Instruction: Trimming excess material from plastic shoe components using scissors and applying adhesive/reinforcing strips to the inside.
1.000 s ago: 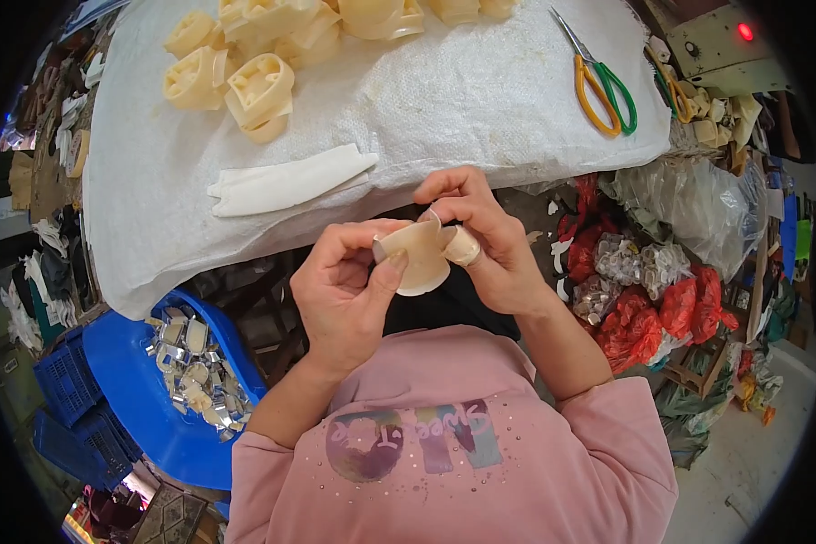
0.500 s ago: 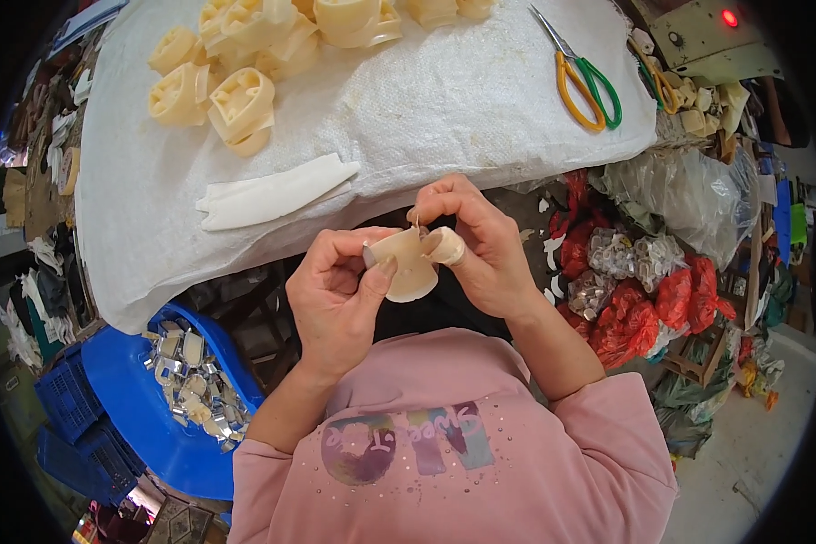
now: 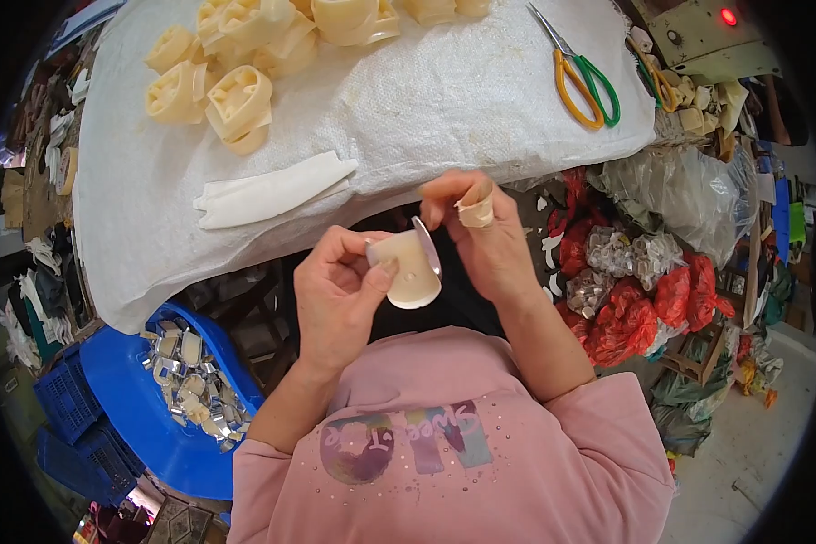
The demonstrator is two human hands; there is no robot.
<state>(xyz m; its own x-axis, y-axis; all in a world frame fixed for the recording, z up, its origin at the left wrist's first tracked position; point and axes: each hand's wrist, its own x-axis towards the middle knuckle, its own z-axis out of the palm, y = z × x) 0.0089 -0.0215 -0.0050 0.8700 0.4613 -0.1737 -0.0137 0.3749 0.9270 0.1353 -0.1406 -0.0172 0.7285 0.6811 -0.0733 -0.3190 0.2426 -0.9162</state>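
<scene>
Her left hand [image 3: 335, 290] curls tight around a cream cup-shaped piece [image 3: 410, 269], held in the air just off the worktop's [image 3: 444, 100] near edge. The right hand [image 3: 476, 240] pinches a thin metal strip [image 3: 426, 243] against it, one fingertip taped.

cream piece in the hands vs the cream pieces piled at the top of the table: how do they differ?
The cream piece is single, gripped by the left hand, with the right hand at its edge; the piled pieces lie loose on the white cloth. The held one shows a smooth rounded face; the piled ones show folded, looped walls. Both are the same pale cream.
</scene>
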